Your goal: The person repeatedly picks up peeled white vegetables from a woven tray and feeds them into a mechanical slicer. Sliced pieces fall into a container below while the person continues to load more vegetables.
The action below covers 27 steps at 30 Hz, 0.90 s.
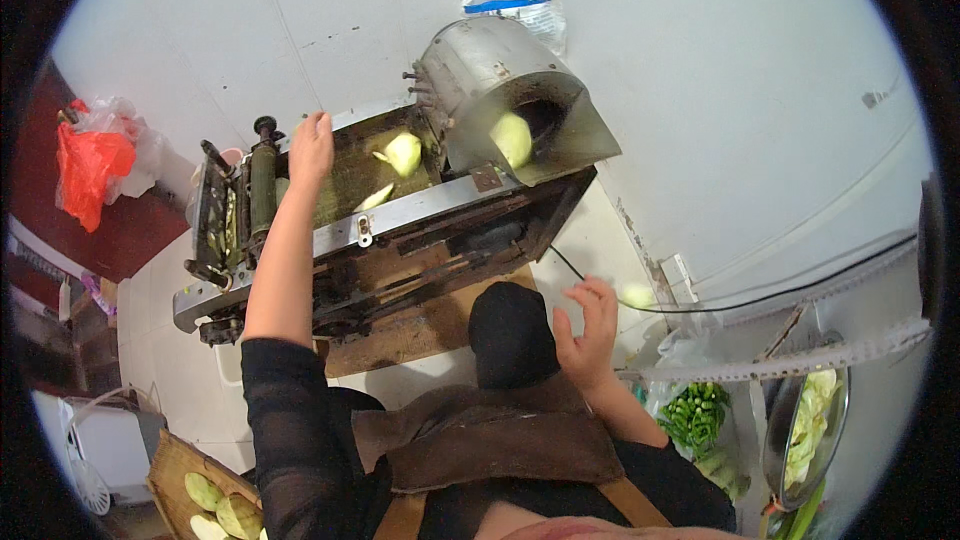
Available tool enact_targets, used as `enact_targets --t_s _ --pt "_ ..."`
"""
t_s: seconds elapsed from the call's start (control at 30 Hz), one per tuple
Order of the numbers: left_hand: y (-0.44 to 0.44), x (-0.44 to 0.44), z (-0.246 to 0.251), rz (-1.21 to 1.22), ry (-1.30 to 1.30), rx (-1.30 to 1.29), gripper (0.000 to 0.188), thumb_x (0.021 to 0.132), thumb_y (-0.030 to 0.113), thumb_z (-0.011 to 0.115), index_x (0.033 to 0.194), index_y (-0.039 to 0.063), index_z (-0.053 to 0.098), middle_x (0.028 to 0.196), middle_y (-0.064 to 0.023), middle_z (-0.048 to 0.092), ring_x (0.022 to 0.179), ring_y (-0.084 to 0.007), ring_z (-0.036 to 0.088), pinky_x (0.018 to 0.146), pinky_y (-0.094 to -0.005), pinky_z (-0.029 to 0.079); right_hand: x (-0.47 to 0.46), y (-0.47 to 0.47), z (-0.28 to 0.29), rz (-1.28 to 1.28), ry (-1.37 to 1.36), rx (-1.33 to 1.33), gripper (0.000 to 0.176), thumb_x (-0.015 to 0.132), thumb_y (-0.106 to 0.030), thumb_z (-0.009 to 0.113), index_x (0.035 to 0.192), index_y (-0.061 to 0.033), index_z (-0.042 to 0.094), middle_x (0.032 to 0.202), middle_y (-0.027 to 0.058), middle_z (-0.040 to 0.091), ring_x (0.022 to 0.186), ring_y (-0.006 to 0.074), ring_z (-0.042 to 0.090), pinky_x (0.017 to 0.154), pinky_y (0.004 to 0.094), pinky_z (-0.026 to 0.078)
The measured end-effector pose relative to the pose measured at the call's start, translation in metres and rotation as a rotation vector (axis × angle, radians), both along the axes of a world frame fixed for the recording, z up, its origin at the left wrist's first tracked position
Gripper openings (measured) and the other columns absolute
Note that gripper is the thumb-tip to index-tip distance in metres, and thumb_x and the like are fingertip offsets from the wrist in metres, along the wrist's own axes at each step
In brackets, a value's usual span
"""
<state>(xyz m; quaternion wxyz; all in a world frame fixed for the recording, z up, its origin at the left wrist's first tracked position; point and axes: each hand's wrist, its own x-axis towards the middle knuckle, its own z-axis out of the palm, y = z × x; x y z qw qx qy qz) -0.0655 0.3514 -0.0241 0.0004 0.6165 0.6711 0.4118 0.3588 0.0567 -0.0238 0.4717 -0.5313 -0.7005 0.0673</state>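
Before me stands a metal vegetable-cutting machine with a belt trough. My left hand is over the trough near the roller, its fingers close together; whether it grips anything is hidden. A pale piece partly shows beside that wrist. On the belt, to the right of this hand, lie a pale green vegetable chunk and a thinner slice. Another pale green chunk sits in the mouth of the round metal housing. My right hand is raised by my knee, fingers apart, holding nothing.
A black cable runs from the machine to the right. At lower left, a woven basket holds pale green pieces. Green peppers and a metal bowl of pale vegetables are at right. Plastic bags hang at left.
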Motion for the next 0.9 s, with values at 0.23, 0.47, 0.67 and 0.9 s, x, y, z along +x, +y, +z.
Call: enact_targets --t_s 0.23,0.47,0.67,0.9 --pt "0.073 -0.018 -0.005 -0.088 0.128 -0.392 0.070 0.100 0.058 0.027 0.141 0.006 0.051 0.144 -0.0223 0.049 0.137 -0.0379 0.042 0.116 -0.0459 0.028 -0.008 -0.027 -0.044 0.130 0.103 -0.245 0.024 0.085 -0.008 0.067 0.107 0.0002 0.061 0.112 0.0209 0.055 0.107 0.0373 0.055 0.095 0.0431 0.044" --pt "0.083 -0.001 0.002 -0.132 -0.035 -0.701 0.096 0.090 0.080 0.027 0.141 0.002 0.051 0.148 -0.0265 0.043 0.142 -0.0388 0.036 0.117 -0.0457 0.026 -0.014 -0.022 -0.053 0.174 0.130 -0.306 0.021 0.086 -0.009 0.068 0.105 -0.0002 0.063 0.116 0.0201 0.057 0.110 0.0372 0.056 0.095 0.0434 0.044" --pt "0.082 -0.003 -0.003 -0.212 -0.054 -0.718 0.101 0.089 0.081 0.028 0.139 -0.004 0.051 0.147 -0.0285 0.043 0.141 -0.0393 0.036 0.117 -0.0454 0.025 -0.019 -0.021 -0.053 0.184 0.149 -0.349 0.021 0.087 -0.009 0.067 0.105 0.0003 0.063 0.116 0.0201 0.057 0.109 0.0371 0.056 0.096 0.0431 0.044" --pt "0.082 -0.002 -0.006 -0.156 0.012 -0.716 0.092 0.089 0.080 0.025 0.141 0.009 0.052 0.149 -0.0254 0.041 0.142 -0.0388 0.036 0.118 -0.0409 0.026 -0.020 -0.023 -0.053 0.192 0.142 -0.345 0.021 0.087 -0.008 0.067 0.106 0.0002 0.062 0.115 0.0202 0.057 0.109 0.0372 0.056 0.095 0.0430 0.045"
